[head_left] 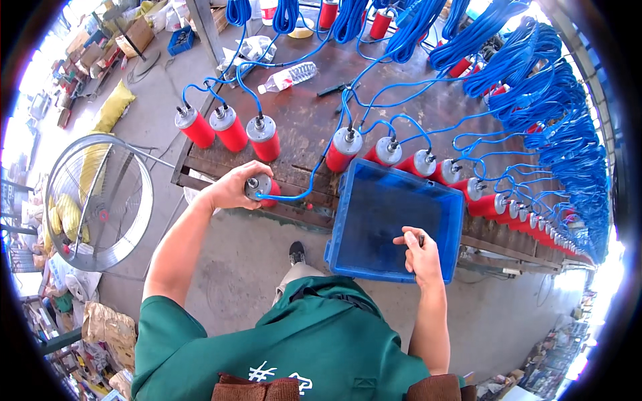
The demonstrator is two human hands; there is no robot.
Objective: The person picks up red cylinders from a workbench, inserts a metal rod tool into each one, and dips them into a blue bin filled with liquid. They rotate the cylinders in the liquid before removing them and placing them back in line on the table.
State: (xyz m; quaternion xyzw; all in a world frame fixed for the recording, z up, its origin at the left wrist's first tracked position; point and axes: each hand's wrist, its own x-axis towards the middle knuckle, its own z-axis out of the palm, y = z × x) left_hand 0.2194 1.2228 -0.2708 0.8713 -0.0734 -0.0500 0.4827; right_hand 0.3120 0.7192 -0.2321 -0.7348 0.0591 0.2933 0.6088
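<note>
My left hand (232, 188) is wrapped round the metal-capped end of a red cylinder (272, 190) at the table's near edge. A blue cable (304, 195) runs from its cap toward the right and up. Over the blue plastic bin (334, 230), my right hand (421, 255) has its thumb and fingers pinched on a small dark piece (421, 239), too small to name. Beyond my left hand, three more red cylinders (265, 144) stand on the table with blue cables in their caps. Another red cylinder (340, 155) stands just left of the bin's far corner.
A long row of capped red cylinders (491, 204) runs along the edge of the dark table (294, 117) to the right. Coiled blue cables (535, 73) lie behind it. A plastic bottle (289, 77) and black pliers-like tool (334, 89) lie farther back. A large round fan (100, 200) stands left.
</note>
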